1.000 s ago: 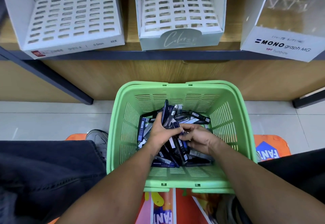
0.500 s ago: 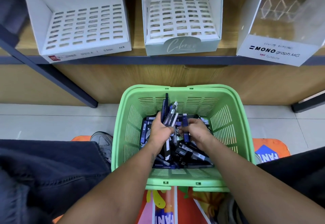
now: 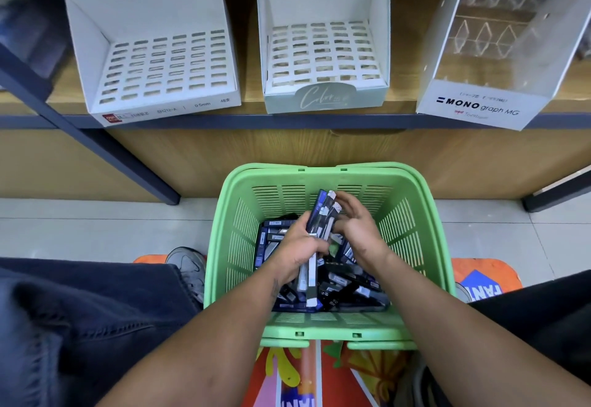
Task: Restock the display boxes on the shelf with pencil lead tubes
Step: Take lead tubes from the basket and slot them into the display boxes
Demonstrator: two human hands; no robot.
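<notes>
A green plastic basket [image 3: 243, 189] stands on the floor below the shelf, holding a heap of dark lead tubes [image 3: 348, 285]. My left hand [image 3: 299, 248] grips a bundle of lead tubes [image 3: 323, 215] that stands upright above the heap. My right hand [image 3: 358, 224] touches the bundle's right side with curled fingers. On the shelf stand two white slotted display boxes with no tubes in them, one on the left [image 3: 160, 64] and one in the middle [image 3: 323, 55].
A clear MONO graph display case [image 3: 479, 106] stands on the shelf at right. The dark shelf edge [image 3: 256, 120] and a slanted dark strut [image 3: 134, 163] lie above the basket. My knees flank the basket over an orange mat [image 3: 479, 275].
Both hands rose out of the heap toward the basket's far wall. The bundle in my left hand now stands higher, and my right hand has moved up against it.
</notes>
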